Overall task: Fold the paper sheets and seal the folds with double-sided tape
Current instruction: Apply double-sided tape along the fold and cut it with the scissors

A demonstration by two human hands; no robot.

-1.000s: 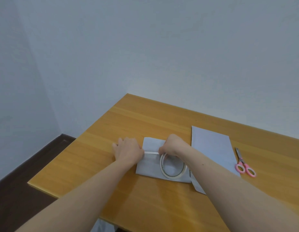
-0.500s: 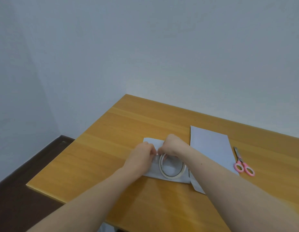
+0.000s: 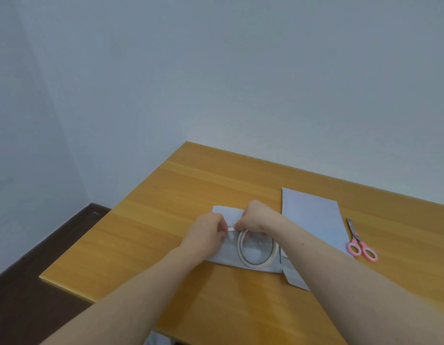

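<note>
1. On the folded pale grey paper sheet (image 3: 224, 256) at the middle of the yellow wooden table (image 3: 166, 195), both hands now meet over a short white strip of double-sided tape (image 3: 230, 229), where a second ago the left hand sat at the sheet's left edge with a long strip stretched out to the right hand
2. Left hand (image 3: 209, 229) has its fingers curled and pinches the tape strip; right hand (image 3: 256, 220) is curled over the top of the white ring-shaped tape roll (image 3: 257, 249) and grips it where the strip leaves it
3. My reading is that the strip is laid along the fold and the hands have closed in to tear it from the roll; the fold is not yet sealed
4. Half a second ago the hands were already together; since then little has shifted, only the small gap of strip between the fingertips shows more plainly
5. Second flat grey paper sheet (image 3: 313, 222) lies just right of the folded one, untouched, with pink-handled scissors (image 3: 360, 245) beside it, both where they lay before
</note>
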